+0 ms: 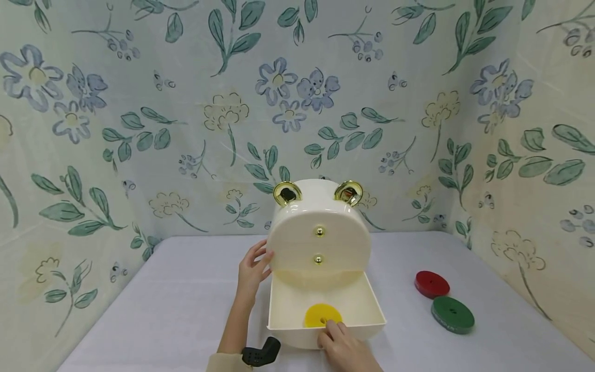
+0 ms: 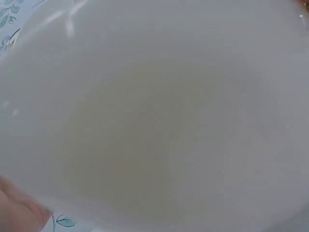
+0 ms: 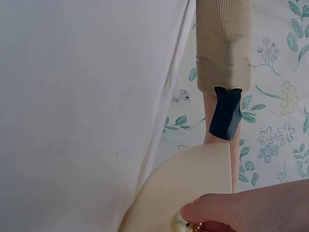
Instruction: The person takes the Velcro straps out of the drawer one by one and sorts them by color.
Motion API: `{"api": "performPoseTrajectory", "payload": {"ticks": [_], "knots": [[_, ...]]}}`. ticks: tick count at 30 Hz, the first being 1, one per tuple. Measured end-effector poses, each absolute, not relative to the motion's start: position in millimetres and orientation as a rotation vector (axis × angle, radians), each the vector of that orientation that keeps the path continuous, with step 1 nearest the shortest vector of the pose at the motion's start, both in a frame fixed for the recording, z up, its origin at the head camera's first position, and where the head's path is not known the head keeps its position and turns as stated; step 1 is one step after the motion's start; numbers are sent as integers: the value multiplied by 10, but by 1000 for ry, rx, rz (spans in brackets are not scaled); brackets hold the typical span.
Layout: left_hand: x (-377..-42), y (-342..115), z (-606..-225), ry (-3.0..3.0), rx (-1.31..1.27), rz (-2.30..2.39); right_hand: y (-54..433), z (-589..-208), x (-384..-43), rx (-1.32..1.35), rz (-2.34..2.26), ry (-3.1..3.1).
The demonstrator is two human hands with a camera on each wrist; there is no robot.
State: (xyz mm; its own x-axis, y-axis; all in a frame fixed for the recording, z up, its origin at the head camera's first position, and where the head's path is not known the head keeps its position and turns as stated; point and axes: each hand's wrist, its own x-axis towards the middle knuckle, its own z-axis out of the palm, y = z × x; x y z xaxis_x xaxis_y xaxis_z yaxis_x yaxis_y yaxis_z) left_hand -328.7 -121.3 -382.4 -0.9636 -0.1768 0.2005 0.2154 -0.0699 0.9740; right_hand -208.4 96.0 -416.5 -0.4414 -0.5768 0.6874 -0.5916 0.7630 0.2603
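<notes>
A glossy cream storage box (image 1: 297,243) with two gold-rimmed rings on top stands on the table. Its bottom drawer (image 1: 367,305) is pulled out towards me. Inside, against the drawer's front wall, lies a flat yellow roll (image 1: 321,312) with a small centre hole. My right hand (image 1: 348,345) is at the drawer front, and in the right wrist view its thumb and fingers pinch a gold knob (image 3: 179,223). My left hand (image 1: 252,267) rests against the box's left side, fingers extended. The box's pale surface (image 2: 159,121) fills most of the left wrist view.
To the right of the box, a red roll (image 1: 432,284) and a green roll (image 1: 453,314) lie flat on the white-covered table (image 1: 200,289), close together. Two more gold knobs (image 1: 319,231) sit on the box front above the drawer. Floral cloth (image 1: 297,150) surrounds the table's back and sides.
</notes>
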Motion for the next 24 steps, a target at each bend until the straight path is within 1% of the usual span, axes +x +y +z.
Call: {"api": "performPoseTrajectory", "payload": {"ticks": [9,14,19,22,24], "knots": [[-3275,-1227,-3839,-1949,-46,-2118,937,-4183,-2106,853,23,-2076],[-3245,-1227,-3786,-1953,-45,-2119,922,-4164,-2087,830,-1,-2122],[-3238,-1228,-3770,-1958,-61,-2117,972,-4064,-2069,959,64,-2300],[-3272,-1225,-3812,-1957,-64,-2097,1016,-3942,-2050,1056,171,-2529],[-3283,-1222,-3827,-1951,-57,-2101,1027,-3854,-2035,1060,233,-2694]]}}
